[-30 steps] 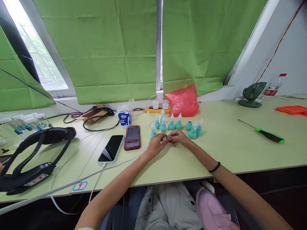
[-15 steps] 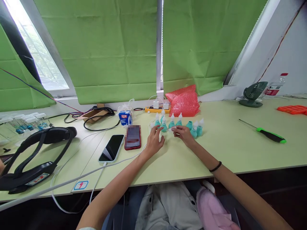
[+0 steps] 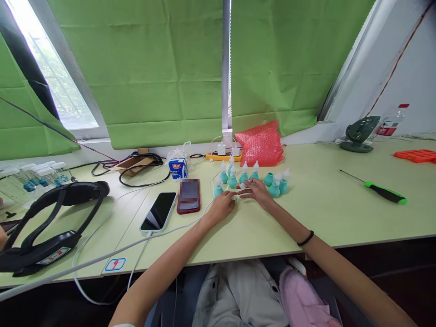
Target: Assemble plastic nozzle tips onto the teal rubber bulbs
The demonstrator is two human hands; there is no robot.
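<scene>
My left hand [image 3: 222,206] is low over the table, its fingers pinched together at a small whitish piece [image 3: 234,197] that is mostly hidden. Close by on the right, my right hand [image 3: 258,193] pinches a small translucent white nozzle [image 3: 242,185] between thumb and finger. Beyond both hands stand several teal rubber bulbs with pointed translucent tips, nasal aspirators by their look; one aspirator [image 3: 218,188] is just behind my left hand. Another, the aspirator [image 3: 274,189], stands right of my right hand. One teal bulb [image 3: 269,179] has an open neck and no tip.
Left of my hands lie a red-cased phone [image 3: 188,200] and a white-cased phone [image 3: 158,211] on a cable. A blue milk carton [image 3: 178,168], yellow power strip [image 3: 214,156] and red bubble-wrap bag [image 3: 261,147] line the back. A screwdriver [image 3: 381,190] lies right; a black headset [image 3: 51,227] left.
My left hand has come down and toward my right hand, its spread fingers now pinched together, uncovering the aspirator behind it. My right hand has shifted slightly, still pinching the nozzle.
</scene>
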